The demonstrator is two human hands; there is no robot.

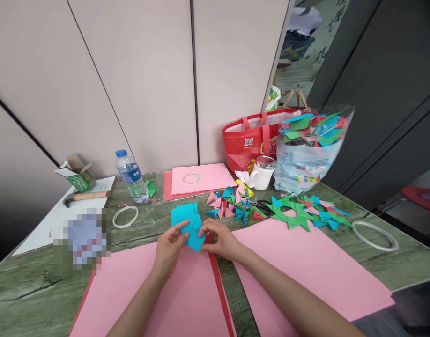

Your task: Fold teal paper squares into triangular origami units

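Between my two hands is a partly folded piece of blue paper (pixel 194 238), held just above the table. My left hand (pixel 170 243) pinches its left edge with thumb and fingers. On the other side, my right hand (pixel 220 238) grips the right edge, fingers curled. Behind it lies a stack of blue paper squares (pixel 179 211), partly covered by the held piece. Pink paper sheets (pixel 130 290) over a red one lie under my forearms, and more pink sheets (pixel 299 271) spread to the right.
Folded paper stars (pixel 232 203) and green star rings (pixel 292 213) lie behind my right hand, near black scissors (pixel 262 206). A white mug (pixel 262 173), red bag (pixel 243 145), plastic bag of folded paper (pixel 302 164), water bottle (pixel 132 178) and tape rolls (pixel 125 217) stand around.
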